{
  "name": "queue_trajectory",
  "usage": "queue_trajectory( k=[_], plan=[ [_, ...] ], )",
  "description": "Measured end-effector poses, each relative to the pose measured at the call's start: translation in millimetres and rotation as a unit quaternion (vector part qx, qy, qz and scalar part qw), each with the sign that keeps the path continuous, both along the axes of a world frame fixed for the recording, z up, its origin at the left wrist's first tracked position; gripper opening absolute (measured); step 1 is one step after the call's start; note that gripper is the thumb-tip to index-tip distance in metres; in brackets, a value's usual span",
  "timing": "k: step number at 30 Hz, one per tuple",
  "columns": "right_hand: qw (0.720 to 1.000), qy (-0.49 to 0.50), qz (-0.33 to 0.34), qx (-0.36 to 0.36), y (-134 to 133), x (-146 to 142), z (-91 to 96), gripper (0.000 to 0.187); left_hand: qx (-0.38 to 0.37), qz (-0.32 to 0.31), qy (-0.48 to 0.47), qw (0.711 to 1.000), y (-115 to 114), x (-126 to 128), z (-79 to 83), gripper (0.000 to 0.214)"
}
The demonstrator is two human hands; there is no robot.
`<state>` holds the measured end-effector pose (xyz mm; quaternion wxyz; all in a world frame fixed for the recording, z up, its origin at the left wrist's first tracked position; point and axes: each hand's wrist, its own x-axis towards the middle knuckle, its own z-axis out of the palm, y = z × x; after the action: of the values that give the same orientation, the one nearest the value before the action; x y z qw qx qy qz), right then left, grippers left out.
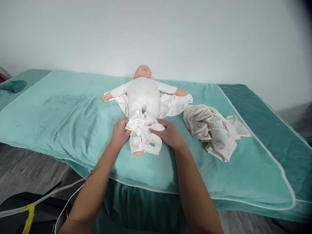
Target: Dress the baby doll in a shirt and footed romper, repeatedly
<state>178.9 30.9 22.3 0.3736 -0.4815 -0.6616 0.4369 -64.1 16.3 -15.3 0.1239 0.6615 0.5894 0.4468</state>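
Observation:
A baby doll with a white cloth body lies on its back, its head toward the wall and its arms spread. Small white printed pants cover its legs, bunched at the waist. My left hand is closed on the left edge of the waistband. On the opposite side, my right hand pinches the pants, thumb on top of the fabric. Under the doll's torso and arms a white printed baby shirt is spread open. One foot peeks from a pant leg; the other foot is hidden.
A crumpled white printed cloth lies to the right of the doll. Beneath everything is a light green blanket with white piping, over a darker green cover. Cables and a black object are at lower left. A pale wall stands behind.

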Motion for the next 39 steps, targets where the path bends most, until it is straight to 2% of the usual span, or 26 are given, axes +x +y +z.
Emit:
queue_trajectory(
  k=[4, 6, 8, 10, 12, 14, 17, 20, 23, 26, 30, 33, 35, 39],
  plan=[
    [0.993, -0.004, -0.102, 0.059, -4, -11, -11.1, 0.045, 0.003, 0.026, -0.010, 1.000, 0, 0, -2.4, 0.016],
    [0.991, -0.013, -0.116, 0.059, -4, -14, -12.8, 0.041, -0.009, 0.029, -0.031, 0.999, -1, 0, 1.6, 0.020],
    [0.995, -0.020, -0.088, 0.040, -5, -12, -11.2, 0.035, -0.030, 0.009, -0.071, 0.997, -4, 1, 7.0, 0.026],
    [0.999, -0.024, -0.036, 0.023, -8, -7, -8.3, 0.041, -0.061, -0.032, -0.122, 0.990, -9, 1, 11.7, 0.035],
    [0.999, -0.027, 0.019, 0.011, -15, 1, -6.8, 0.066, -0.086, -0.084, -0.157, 0.980, -17, 1, 14.7, 0.054],
    [0.997, -0.037, 0.064, 0.012, -23, 9, -8.5, 0.095, -0.094, -0.132, -0.158, 0.974, -27, 0, 16.0, 0.081],
    [0.993, -0.063, 0.092, 0.046, -33, 18, -16.0, 0.117, -0.104, -0.185, -0.126, 0.969, -42, -3, 16.9, 0.112],
    [0.991, -0.073, 0.076, 0.085, -38, 19, -24.1, 0.117, -0.112, -0.199, -0.094, 0.969, -53, -5, 17.1, 0.125],
    [0.988, -0.070, 0.050, 0.130, -41, 14, -28.4, 0.100, -0.122, -0.202, -0.047, 0.970, -58, -3, 15.7, 0.132],
    [0.983, -0.081, 0.035, 0.161, -44, 11, -29.2, 0.079, -0.106, -0.181, 0.000, 0.978, -61, 2, 13.1, 0.125],
    [0.985, -0.087, 0.005, 0.149, -47, 11, -27.6, 0.065, -0.046, -0.121, 0.009, 0.992, -69, 14, 10.3, 0.084],
    [0.985, -0.108, -0.012, 0.135, -51, 10, -23.1, 0.052, -0.022, -0.083, -0.008, 0.996, -79, 22, 11.7, 0.065],
    [0.985, -0.124, -0.017, 0.119, -56, 7, -17.2, 0.045, -0.038, -0.055, -0.026, 0.997, -86, 26, 16.7, 0.059],
    [0.981, -0.184, -0.008, 0.056, -76, 2, 6.3, 0.028, -0.139, -0.016, -0.086, 0.986, -99, 31, 39.1, 0.048]
  ],
)
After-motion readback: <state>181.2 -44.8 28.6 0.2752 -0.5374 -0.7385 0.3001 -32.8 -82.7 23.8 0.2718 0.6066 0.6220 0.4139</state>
